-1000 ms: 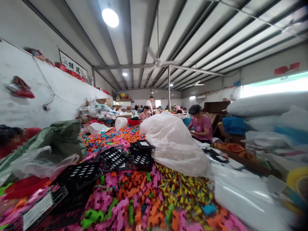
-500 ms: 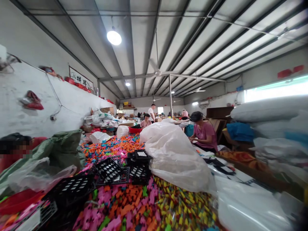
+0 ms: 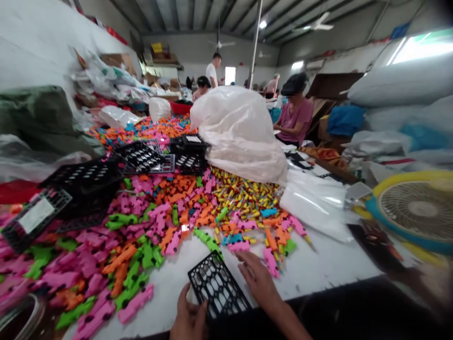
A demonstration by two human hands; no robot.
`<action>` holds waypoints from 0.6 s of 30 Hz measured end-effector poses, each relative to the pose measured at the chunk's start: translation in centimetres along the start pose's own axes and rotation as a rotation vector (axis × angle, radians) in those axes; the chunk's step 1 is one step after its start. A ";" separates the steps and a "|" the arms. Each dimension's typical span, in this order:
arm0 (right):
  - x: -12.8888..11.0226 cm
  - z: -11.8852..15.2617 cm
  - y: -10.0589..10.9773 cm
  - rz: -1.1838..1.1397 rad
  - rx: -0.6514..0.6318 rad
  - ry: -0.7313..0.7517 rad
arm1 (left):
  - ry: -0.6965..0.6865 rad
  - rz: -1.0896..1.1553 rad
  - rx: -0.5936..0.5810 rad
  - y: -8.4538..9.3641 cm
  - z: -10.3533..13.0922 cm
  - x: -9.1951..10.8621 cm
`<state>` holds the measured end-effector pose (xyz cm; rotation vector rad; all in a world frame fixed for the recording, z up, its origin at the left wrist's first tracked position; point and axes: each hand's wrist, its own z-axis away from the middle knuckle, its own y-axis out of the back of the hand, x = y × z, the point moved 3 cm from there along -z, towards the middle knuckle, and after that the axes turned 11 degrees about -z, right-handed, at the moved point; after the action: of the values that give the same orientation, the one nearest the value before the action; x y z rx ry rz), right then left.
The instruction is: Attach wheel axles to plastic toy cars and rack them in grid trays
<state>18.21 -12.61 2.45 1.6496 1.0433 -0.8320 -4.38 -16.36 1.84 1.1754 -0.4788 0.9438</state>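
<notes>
A small black plastic basket (image 3: 218, 285) with a honeycomb of holes lies tilted at the near edge of the white table (image 3: 307, 271). My left hand (image 3: 189, 314) grips its left side, the thumb over the near corner. Beside its right edge my right hand (image 3: 260, 281) is open, fingers stretched forward and somewhat apart; whether they touch the basket I cannot tell. Just beyond both hands lie a green toy car (image 3: 208, 240), a pink toy car (image 3: 271, 262) and several small yellow-and-red pieces (image 3: 244, 189).
Pink, orange and green toy cars (image 3: 88, 259) are heaped on the left. More black baskets (image 3: 85, 182) stand behind them. A big white plastic bag (image 3: 240, 127) bulges mid-table, with clear plastic sheets (image 3: 314, 203) alongside. At right is a yellow-and-blue fan (image 3: 421, 208). A co-worker (image 3: 295, 113) sits beyond.
My view has tipped down toward the table. Both hands and the small black basket have come into sight at the near edge, as has the fan on the right.
</notes>
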 end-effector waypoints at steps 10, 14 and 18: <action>-2.7 -6.6 3.0 0.122 0.021 0.087 | -0.663 -0.594 0.347 1.9 0.1 2.1; -2.4 -5.4 3.5 0.106 0.025 0.094 | -0.893 -0.767 0.407 0.2 0.2 1.5; -0.8 -1.5 6.7 0.126 0.205 0.003 | -0.885 -0.778 0.464 0.0 1.7 -0.2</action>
<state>24.13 -12.46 6.06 1.8690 0.8680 -0.8759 -4.30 -18.05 2.29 1.9974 -0.4329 -0.2051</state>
